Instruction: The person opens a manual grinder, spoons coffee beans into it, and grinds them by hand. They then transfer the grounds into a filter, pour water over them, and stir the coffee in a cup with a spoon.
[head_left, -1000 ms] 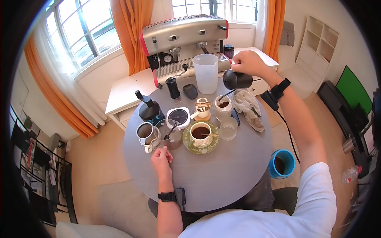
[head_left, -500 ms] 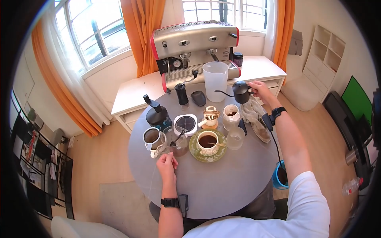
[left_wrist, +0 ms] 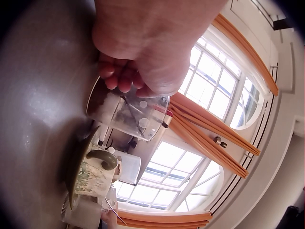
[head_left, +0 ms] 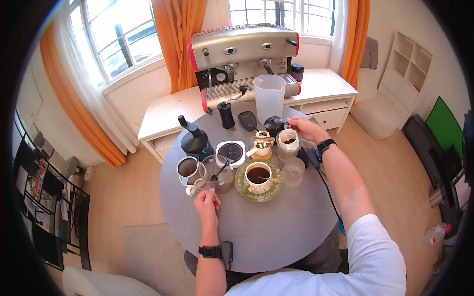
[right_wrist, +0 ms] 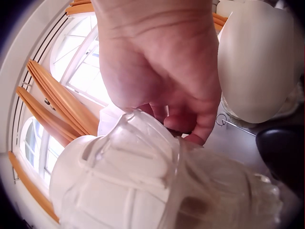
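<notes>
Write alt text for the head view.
A person's right hand holds a black lidded kettle behind a clear jar on a round grey table. The left hand is beside a transparent cup; a cream cup of dark liquid sits on a green plate.

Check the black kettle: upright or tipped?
Upright: in the head view, the black kettle has its lid uppermost.

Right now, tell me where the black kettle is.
In the head view, the black kettle is right of centre, at the right hand, just in front of the tall translucent pitcher.
</notes>
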`<state>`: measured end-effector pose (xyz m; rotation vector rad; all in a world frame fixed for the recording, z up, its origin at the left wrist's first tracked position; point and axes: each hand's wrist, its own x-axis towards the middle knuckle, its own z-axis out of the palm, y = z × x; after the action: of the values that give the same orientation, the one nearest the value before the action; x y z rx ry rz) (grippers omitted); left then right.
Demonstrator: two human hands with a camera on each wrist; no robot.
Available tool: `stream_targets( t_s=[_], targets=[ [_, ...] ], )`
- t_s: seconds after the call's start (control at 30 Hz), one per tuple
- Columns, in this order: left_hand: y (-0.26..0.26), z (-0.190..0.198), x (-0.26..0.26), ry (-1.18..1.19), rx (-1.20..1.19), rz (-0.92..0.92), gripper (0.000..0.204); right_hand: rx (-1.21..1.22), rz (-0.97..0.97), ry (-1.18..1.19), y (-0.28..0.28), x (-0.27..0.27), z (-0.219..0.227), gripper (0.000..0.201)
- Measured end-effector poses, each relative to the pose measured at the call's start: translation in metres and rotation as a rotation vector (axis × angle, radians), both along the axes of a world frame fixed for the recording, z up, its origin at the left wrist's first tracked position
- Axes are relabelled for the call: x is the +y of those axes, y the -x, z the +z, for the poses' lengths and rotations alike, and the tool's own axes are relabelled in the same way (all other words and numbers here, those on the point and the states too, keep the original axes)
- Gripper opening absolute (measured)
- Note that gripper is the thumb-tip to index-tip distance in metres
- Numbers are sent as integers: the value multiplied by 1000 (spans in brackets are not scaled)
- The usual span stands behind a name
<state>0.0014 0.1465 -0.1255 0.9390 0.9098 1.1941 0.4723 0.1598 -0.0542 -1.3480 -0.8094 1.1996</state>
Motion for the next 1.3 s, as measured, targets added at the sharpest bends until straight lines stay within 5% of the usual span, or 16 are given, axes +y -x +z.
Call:
stream_targets(
  t_s=[0.17,0.33,0.43,0.53,0.63,0.87,1.03,1.3],
  targets=[
    [0,3,-1,3,-1,-6,36,47,32,36,0,-4,-13,16],
    [0,1,-1,-10,0,12,36,-490,-60,48,5,-19,-6,34],
    [-3,4,-1,-3,2,13,36,-801,-179,-211,6,-32,19,46],
    [-2,4,-2,3,10,22,36,-1111,-42,-378,62,-81,62,62],
    [0,3,-1,-13,6,17,36,-1367,76,-384,70,-88,57,78],
    [0,3,-2,-21,1,23,36,-1317,27,-267,83,-90,68,83],
    [0,2,-2,-22,4,23,35,-1181,-215,-265,83,-91,70,85],
    [1,6,-4,-19,6,31,35,-1145,-191,-318,79,-92,58,87]
  ],
)
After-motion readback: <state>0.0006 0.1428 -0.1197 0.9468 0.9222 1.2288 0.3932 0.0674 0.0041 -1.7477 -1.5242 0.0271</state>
